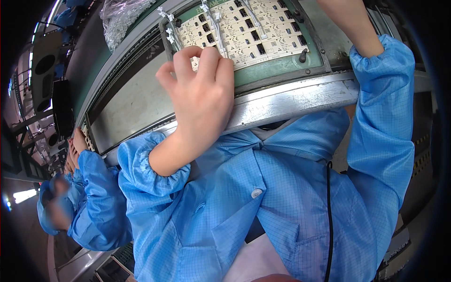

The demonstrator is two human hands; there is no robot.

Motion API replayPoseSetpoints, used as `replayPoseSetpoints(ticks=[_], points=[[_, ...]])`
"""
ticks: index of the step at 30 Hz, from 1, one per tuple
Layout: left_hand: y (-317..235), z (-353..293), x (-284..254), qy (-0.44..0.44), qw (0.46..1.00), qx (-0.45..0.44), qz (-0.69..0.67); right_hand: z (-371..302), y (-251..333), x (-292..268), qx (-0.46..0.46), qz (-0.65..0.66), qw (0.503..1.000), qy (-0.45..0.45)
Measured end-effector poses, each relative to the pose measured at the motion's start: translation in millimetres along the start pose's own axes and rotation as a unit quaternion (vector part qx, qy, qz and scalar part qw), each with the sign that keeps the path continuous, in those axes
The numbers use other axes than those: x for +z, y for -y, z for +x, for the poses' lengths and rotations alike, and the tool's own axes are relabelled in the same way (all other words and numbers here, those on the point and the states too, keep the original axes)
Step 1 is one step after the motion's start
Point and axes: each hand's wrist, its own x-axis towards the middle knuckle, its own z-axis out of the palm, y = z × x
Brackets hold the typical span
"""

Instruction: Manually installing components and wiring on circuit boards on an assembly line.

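Note:
My left hand (199,89) bends over the near left part of a cream circuit board panel (277,32), its fingers curled down and closed. Their tips are hidden, so what they grip, if anything, does not show. Just beyond them, short white cables with connectors (217,28) lie across the panel. Rows of small black components stand on the boards. A green carrier (268,70) with dark edge bars holds the panel. On the right, my right forearm (352,23) reaches past the top edge of the picture, which cuts off the hand.
A shiny metal rail (296,96) runs between my body and the carrier. Beyond the line lies a clear plastic bag of white parts (121,21). To my left sits a co-worker in a blue smock (101,202), hands at the same line. A black cord (330,221) hangs down my front.

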Motion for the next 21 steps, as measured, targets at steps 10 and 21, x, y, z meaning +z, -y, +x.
replayPoseSetpoints(ticks=[10,21], points=[[-4,-8,-11,-0.011,0.986,-0.058,-0.157,-26,5,-37,-0.093,-0.269,0.952,-0.113],[-2,-21,-2,-0.041,0.97,-0.101,-0.216,-55,26,28,-0.164,-0.37,0.898,0.174]])
